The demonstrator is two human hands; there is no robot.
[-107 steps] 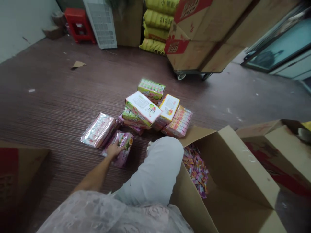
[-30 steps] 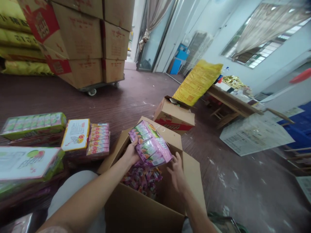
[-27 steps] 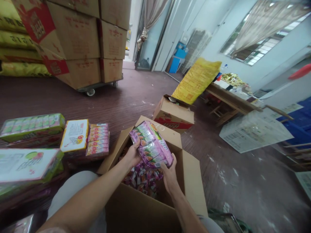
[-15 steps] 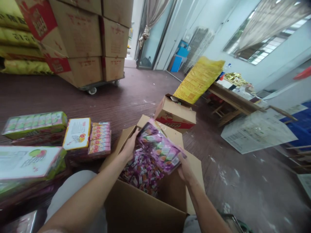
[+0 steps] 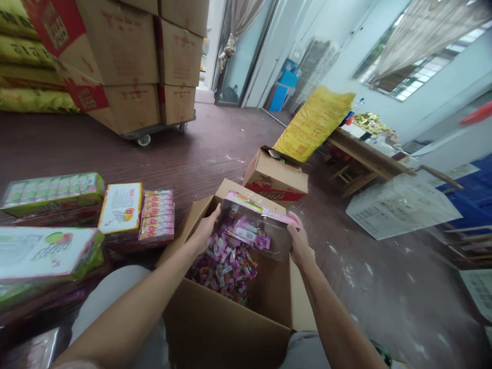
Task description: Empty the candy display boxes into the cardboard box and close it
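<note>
Between my two hands, over an open cardboard box [image 5: 230,318], a purple display box with a clear plastic window [image 5: 274,251] is tipped on its side. My left hand [image 5: 207,229] grips its left end, and my right hand [image 5: 301,240] clasps the right end. Purple candy packs [image 5: 249,233] are slipping out along its lower side. Below, a heap of small purple-wrapped candies [image 5: 223,271] fills the left part of the cardboard box, while bare cardboard shows on the right.
Candy display boxes, one white-topped and yellow-edged [image 5: 120,207], one green-edged [image 5: 46,253], lie at the left. Ahead stand another carton [image 5: 274,177] and a yellow sack [image 5: 315,123]. A loaded trolley [image 5: 154,132] stands farther back; a white crate [image 5: 400,207] is at the right.
The display box has been tipped over between my hands. Most packs that lay in it have dropped toward the heap, and its clear window now looks largely bare.
</note>
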